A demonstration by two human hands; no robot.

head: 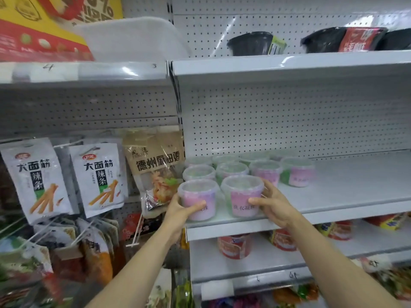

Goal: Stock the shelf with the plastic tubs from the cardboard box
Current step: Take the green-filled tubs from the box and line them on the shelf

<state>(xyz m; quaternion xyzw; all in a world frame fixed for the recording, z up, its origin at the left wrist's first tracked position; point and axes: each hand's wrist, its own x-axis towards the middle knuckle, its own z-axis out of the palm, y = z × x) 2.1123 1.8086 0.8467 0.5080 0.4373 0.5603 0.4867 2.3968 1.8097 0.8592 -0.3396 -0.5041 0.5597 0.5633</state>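
White shelf [355, 210]: left hand [178, 211] gripping front-left tub [198, 197], right hand [274, 203] clasping front-right tub [242, 194] (labels blurred).

You stand in a shop aisle, likely a small grocery: white metal shelving [289, 65] with pegboard backing [289, 121] runs in tiers across your view. To your left, snack packets [97, 178] hang on hooks in rows; above sit black instant-food bowls [251, 43], below red printed cups [234, 245]. Identical plastic tubs [242, 172] stand in ranks on the middle shelf, and numbers are handwritten on the shelf edges.
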